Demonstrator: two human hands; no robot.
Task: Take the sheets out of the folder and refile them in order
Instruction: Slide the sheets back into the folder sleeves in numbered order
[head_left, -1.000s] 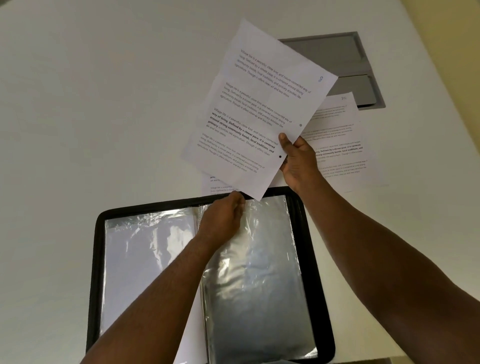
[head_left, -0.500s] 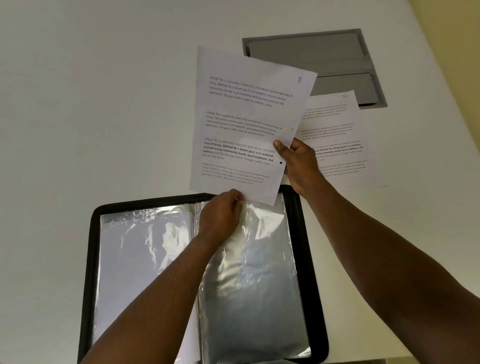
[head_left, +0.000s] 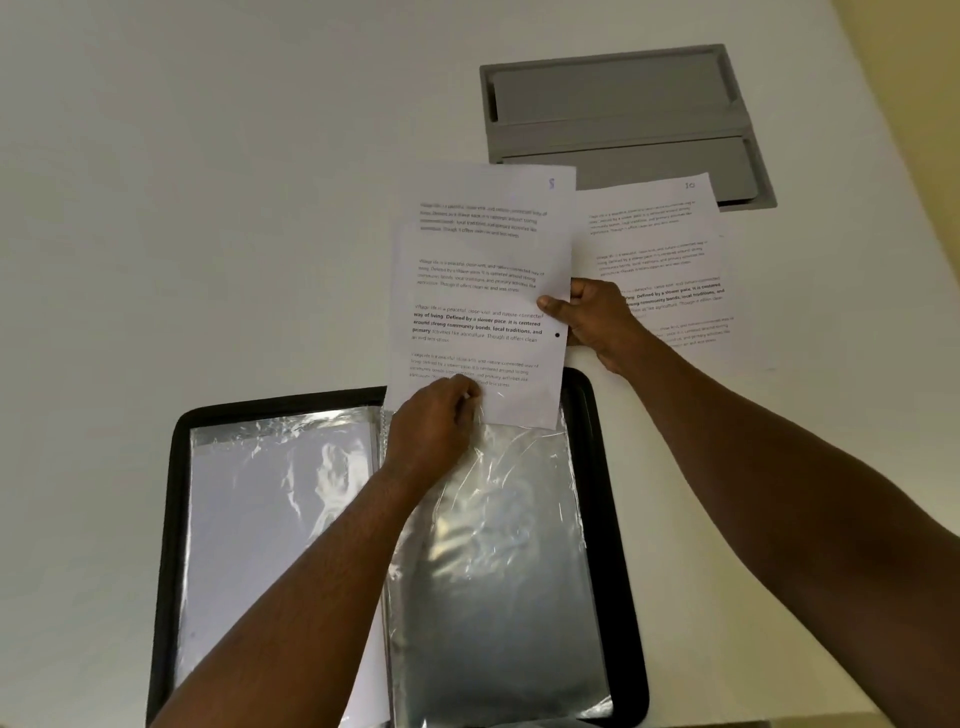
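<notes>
The right hand (head_left: 592, 317) pinches a sheet (head_left: 483, 312) at its right edge. The left hand (head_left: 431, 436) pinches the near edge, over the open folder (head_left: 171, 493).

Soft even light, glare on plastic sleeves (head_left: 493, 519), slight blur.

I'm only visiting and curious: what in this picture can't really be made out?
- Head view: small print on the held sheet is too blurred to read.
- Sheet on the table: partly hidden by the right hand.
- Folder: near edge cut off by the frame; left hand covers its sleeve opening.
</notes>
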